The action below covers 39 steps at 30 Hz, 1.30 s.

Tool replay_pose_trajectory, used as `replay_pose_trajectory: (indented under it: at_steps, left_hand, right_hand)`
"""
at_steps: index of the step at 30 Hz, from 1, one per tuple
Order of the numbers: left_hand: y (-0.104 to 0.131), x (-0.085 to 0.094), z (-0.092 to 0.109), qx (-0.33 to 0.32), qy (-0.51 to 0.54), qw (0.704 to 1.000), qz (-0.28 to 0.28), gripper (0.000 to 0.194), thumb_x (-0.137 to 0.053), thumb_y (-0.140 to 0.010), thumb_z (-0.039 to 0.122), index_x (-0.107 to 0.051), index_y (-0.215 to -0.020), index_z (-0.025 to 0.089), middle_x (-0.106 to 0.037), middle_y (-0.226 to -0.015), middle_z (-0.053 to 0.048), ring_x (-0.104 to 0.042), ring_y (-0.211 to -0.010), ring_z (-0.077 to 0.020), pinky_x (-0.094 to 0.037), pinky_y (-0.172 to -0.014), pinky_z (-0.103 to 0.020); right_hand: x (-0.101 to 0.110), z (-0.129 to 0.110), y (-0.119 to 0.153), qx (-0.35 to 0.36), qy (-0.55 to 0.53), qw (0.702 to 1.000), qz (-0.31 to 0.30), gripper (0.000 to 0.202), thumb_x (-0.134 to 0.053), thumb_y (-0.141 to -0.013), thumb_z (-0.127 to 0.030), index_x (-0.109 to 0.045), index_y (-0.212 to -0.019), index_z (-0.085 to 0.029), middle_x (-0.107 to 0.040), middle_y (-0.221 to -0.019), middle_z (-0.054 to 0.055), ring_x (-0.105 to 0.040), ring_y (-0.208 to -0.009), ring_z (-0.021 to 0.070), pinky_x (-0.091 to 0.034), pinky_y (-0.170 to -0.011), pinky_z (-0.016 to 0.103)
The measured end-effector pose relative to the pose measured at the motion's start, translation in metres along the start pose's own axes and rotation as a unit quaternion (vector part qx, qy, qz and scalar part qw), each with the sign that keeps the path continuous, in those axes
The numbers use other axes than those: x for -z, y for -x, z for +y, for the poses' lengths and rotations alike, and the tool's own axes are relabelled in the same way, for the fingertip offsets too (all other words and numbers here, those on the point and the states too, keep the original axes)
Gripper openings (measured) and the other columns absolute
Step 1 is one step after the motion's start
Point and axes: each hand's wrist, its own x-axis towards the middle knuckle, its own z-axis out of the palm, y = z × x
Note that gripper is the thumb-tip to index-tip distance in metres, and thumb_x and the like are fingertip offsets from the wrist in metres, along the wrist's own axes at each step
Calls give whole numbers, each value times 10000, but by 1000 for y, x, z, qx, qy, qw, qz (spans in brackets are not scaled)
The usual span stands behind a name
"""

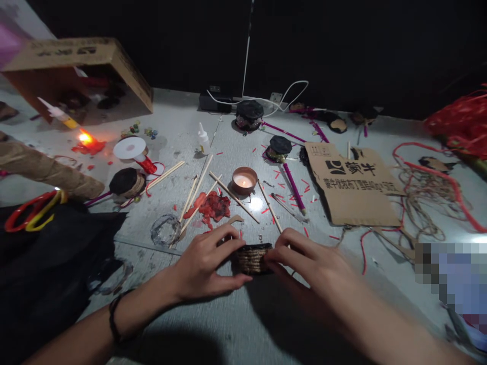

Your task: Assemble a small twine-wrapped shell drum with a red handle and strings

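Between my two hands, at the near middle of the table, is a small drum-like piece [251, 259] with black faces and twine wound round its side. My left hand [213, 261] grips its left end, thumb below and fingers above. At its right end my right hand [300, 256] has its fingertips pinched against the side. Just beyond the hands lie a wooden chopstick [270, 207] and a patch of red melted wax [216, 207]. A lit candle in a copper-coloured cup [244, 181] burns a little farther off.
A cardboard box [114, 53] stands back left, near a burning red wax lump [89, 144]. Scissors [36, 210] lie on black cloth at left. Similar drums with purple sticks [292, 187], a glue bottle [203, 139], a cardboard sheet [357, 197] and tangled twine [433, 197] lie around.
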Motion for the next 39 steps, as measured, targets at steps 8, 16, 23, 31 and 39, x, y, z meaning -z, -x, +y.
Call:
replay_pose_trajectory:
  at_steps: [8, 16, 23, 31, 39]
  left_hand:
    - [0, 1, 1, -2, -2, 1000, -7, 408, -821, -945, 363, -658, -1245, 140, -682, -1116, -128, -717, -948, -252, -613, -784, -346]
    - [0, 1, -1, -12, -3, 1000, -3, 432, -819, -944, 370, -645, -1264, 138, -679, -1120, -132, -720, -952, -259, -627, -778, -360]
    - [0, 2, 0, -9, -2, 1000, -7, 410, -822, -943, 373, -650, -1230, 138, -671, -1115, -126, -712, -944, -252, -618, -774, -355]
    - [-2, 0, -1, -16, 1, 1000, -3, 396, -813, -947, 348, -634, -1239, 149, -670, -1108, -122, -709, -930, -250, -609, -764, -350]
    - [-1, -1, -1, -25, 2, 1000, 6, 455, -827, -929, 330, -613, -1289, 150, -680, -1135, -141, -728, -963, -268, -631, -783, -362]
  right_hand:
    - [-2, -1, -1, -4, 16, 999, 39, 177, -543, -1046, -103, -646, -1081, -243, -657, -1001, 19, -657, -668, 162, -448, -570, 303]
    - [-4, -3, 2, -2, 44, 998, 35, 209, -517, -1065, -110, -695, -1105, -213, -670, -981, 26, -619, -613, 138, -407, -539, 294]
    - [6, -8, 2, 2, -8, 1000, 29, 246, -553, -1066, -75, -658, -1253, -196, -739, -1054, 54, -700, -720, 149, -500, -614, 275]
    - [4, -7, 4, 24, -13, 998, 58, 378, -551, -1039, -41, -581, -1386, -187, -790, -1035, 48, -755, -763, 168, -577, -641, 275]
    - [8, -11, 5, 24, -14, 999, 26, 559, -598, -962, -83, -529, -1513, -147, -815, -1219, 159, -823, -968, 241, -680, -777, 341]
